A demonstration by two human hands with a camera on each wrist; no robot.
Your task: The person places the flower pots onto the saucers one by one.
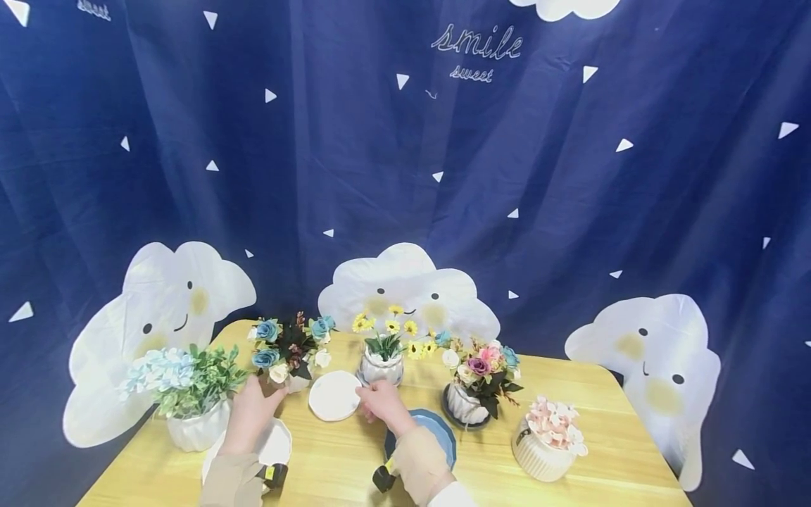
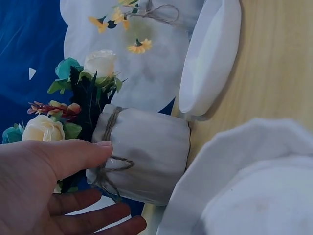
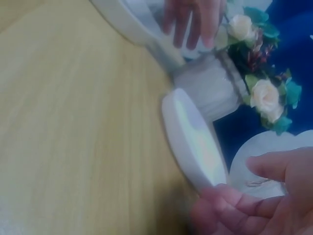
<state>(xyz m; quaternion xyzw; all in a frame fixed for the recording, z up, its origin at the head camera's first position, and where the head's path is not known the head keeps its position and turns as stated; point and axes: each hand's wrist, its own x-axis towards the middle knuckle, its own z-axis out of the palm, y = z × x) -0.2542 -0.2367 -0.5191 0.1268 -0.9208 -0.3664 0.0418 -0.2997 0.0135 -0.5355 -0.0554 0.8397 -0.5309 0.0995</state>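
My left hand [image 1: 252, 412] is at a white pot [image 2: 146, 156] of blue and cream artificial roses, tied with twine. In the left wrist view the thumb overlaps the pot's rim by the twine, while the other fingers stretch out loosely below. Over the table, my right hand [image 1: 383, 403] has its fingertips at the right edge of a small white saucer [image 1: 334, 396]. The right wrist view shows its thumb [image 3: 269, 166] lifted away from that saucer. Below my left hand lies a scalloped white plate [image 1: 279, 445], partly hidden by the sleeve.
A pot of yellow daisies [image 1: 381, 370] stands behind the saucer. Under my right forearm is a blue plate [image 1: 440, 431]. To the right are a rose pot [image 1: 465, 405] on a dark saucer and a ribbed pink-flower pot [image 1: 541, 451]. A pale-blue-flower pot [image 1: 199, 427] stands left.
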